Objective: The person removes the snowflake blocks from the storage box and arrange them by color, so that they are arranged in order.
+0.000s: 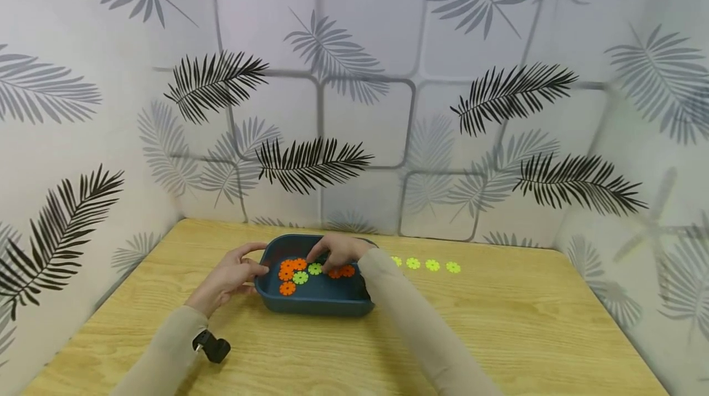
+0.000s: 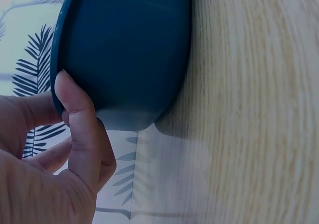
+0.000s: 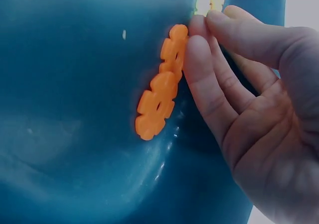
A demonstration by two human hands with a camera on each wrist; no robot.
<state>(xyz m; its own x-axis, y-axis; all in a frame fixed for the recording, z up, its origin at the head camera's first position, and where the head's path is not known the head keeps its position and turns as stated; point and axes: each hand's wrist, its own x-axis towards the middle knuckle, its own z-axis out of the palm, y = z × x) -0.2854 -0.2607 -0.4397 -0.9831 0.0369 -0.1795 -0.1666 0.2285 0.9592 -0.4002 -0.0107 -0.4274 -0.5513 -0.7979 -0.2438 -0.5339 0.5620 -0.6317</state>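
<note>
A dark blue tray (image 1: 316,306) rests on the table with several orange and yellow-green flower-shaped plastic discs inside. At its left end my left hand (image 1: 235,276) grips the rim, the thumb on one side and fingers on the other, as the left wrist view shows. My right hand (image 1: 343,249) reaches into the tray over the far side, thumb and fingertips brought together at a yellow-green flower disc (image 1: 314,268). Two overlapping orange flower discs (image 3: 158,102) lie beside these fingers in the right wrist view. More orange discs (image 1: 287,273) cluster at the tray's left, next to another yellow-green disc (image 1: 300,278).
Right of the tray, several yellow-green discs (image 1: 432,265) lie in a row on the wooden table (image 1: 498,322). A leaf-patterned wall covering (image 1: 365,125) rises behind the table's back edge. My right forearm (image 1: 421,322) crosses the tray's right end and hides part of it.
</note>
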